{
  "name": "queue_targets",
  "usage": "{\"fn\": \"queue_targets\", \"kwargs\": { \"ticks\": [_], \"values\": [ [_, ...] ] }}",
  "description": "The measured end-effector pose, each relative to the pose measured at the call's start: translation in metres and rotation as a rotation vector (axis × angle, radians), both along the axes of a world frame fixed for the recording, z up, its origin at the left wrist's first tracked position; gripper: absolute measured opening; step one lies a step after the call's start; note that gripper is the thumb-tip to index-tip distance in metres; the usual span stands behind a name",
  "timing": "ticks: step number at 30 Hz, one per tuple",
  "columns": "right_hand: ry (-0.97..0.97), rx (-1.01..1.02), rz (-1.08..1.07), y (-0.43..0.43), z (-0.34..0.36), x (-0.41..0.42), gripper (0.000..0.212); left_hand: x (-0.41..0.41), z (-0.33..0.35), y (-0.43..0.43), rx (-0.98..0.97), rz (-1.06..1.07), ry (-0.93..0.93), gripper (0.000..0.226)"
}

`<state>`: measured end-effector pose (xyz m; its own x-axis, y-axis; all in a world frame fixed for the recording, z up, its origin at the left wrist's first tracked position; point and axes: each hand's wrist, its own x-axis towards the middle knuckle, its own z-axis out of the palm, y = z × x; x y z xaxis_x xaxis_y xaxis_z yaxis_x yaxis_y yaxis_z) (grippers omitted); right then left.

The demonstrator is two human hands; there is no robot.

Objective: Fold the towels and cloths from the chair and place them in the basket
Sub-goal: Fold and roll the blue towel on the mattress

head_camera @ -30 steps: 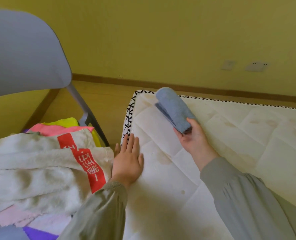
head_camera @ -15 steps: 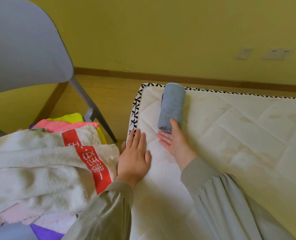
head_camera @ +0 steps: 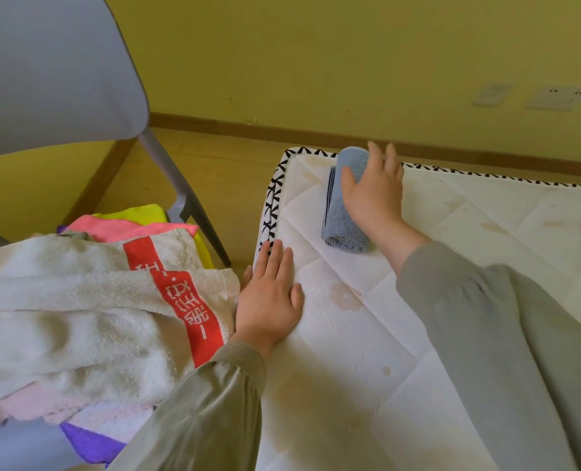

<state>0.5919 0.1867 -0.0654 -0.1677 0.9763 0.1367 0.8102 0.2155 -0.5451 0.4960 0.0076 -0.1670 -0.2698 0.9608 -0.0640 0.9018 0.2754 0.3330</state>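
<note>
- The mattress fills the right and lower part of the frame. It is my folding surface, and it is stained in places.
- The grey chair takes the upper left. Its seat is buried under the unfolded heap at lower left.
- On top of that heap is a white towel with a red band, bunched up and hanging over toward the mattress edge. A pink cloth and a yellow cloth lie behind it, and a purple cloth pokes out below. If I tug the white one carelessly, I think the smaller cloths could slide to the floor.
- The blue towel lies rolled on the mattress near its upper left corner, close to the patterned edge. With a sideways nudge it might roll off, and it may loosen once I lift my palm.
- My left hand lies flat at the mattress edge, fingers straight and close together, holding nothing.
- My right hand rests on the blue roll, fingers spread and straight, pressing rather than gripping.
- I see no basket anywhere in the frame, so nothing is visibly put away, and carrying the roll off unseen risks unrolling it.
</note>
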Motion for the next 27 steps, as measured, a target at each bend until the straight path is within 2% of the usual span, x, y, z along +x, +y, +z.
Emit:
{"fn": "queue_targets", "kwargs": {
  "ticks": [3,5,7,21,27],
  "values": [
    [-0.17,-0.085,0.067,0.022,-0.027,-0.013,0.065,0.0,0.0,0.0,0.0,-0.001,-0.015,0.064],
    [-0.322,-0.048,0.124,0.02,-0.056,-0.014,0.069,0.0,0.0,0.001,-0.003,-0.003,-0.013,0.063],
    [-0.391,0.007,0.137,0.017,-0.071,-0.016,0.071,0.0,0.001,0.002,-0.011,-0.007,-0.016,0.062],
    [-0.464,0.044,0.126,0.021,-0.077,-0.025,0.071,0.0,0.002,0.004,-0.097,-0.028,0.014,0.065],
    [-0.489,-0.064,0.189,0.018,-0.06,-0.026,0.072,0.0,0.0,0.005,-0.135,-0.031,0.019,0.063]
  ]
}}
